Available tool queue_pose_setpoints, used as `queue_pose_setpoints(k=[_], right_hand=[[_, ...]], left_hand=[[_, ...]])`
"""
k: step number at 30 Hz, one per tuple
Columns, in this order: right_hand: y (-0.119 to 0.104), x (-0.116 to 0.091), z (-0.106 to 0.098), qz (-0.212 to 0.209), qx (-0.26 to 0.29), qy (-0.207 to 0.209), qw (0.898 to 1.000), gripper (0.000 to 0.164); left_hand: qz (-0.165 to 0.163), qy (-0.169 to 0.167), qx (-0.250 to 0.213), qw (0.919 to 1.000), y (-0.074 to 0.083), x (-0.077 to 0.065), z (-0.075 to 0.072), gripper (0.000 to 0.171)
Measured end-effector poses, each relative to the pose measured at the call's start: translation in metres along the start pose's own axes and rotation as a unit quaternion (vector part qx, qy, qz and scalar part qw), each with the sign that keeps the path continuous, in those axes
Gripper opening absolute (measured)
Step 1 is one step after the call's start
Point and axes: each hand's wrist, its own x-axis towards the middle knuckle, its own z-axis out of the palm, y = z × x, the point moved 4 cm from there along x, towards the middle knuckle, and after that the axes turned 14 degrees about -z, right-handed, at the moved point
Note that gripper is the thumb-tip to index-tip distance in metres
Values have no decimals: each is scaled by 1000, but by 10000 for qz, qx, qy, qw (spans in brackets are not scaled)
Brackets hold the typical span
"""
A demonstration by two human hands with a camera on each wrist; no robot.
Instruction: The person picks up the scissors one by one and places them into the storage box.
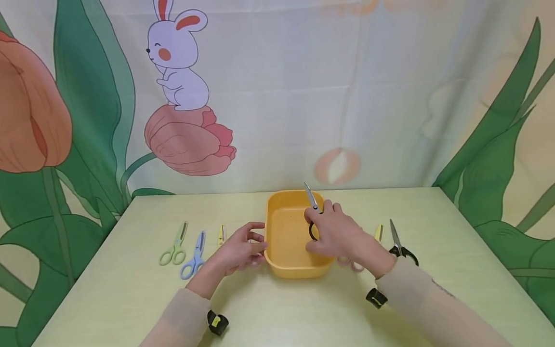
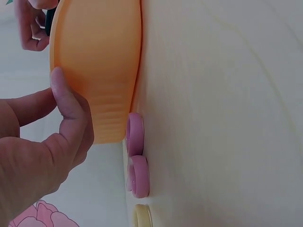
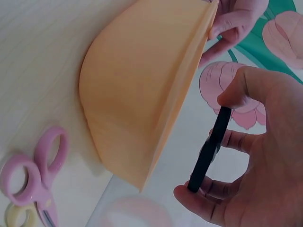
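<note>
A yellow plastic basin (image 1: 299, 273) stands on the table between the hands. My right hand (image 1: 336, 233) holds a pair of black-handled scissors (image 1: 310, 196) over its right side, blades pointing away from me. In the right wrist view, the black handle (image 3: 208, 151) lies between thumb and fingers. My left hand (image 1: 238, 248) grips the basin's left rim with thumb and fingertips. Close to that hand lie pink scissors, partly hidden; their pink handle loops (image 2: 135, 135) show in the left wrist view.
Left of the basin lie green scissors (image 1: 173, 250), blue scissors (image 1: 197, 258) and yellow scissors (image 1: 221, 234). On the right are pink scissors (image 3: 33, 175), more yellow scissors (image 1: 379, 233) and another black-handled pair (image 1: 395, 238). A printed curtain (image 1: 277, 96) hangs behind the table.
</note>
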Motion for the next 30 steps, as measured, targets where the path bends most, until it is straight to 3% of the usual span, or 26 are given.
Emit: queue_pose_setpoints(k=[8,19,30], right_hand=[[-9,10,9,-122,-83,-22,9999,35],[-14,22,24,56,202,-528,9984,37],[-14,34,43,39,139,-993,9950,38]], left_hand=[[-174,-73,-25,9998,-2,3,-1,61],[-238,-100,45,9997,3,2,-2,61],[-162,-265,133,9994,3,4,-3,59]])
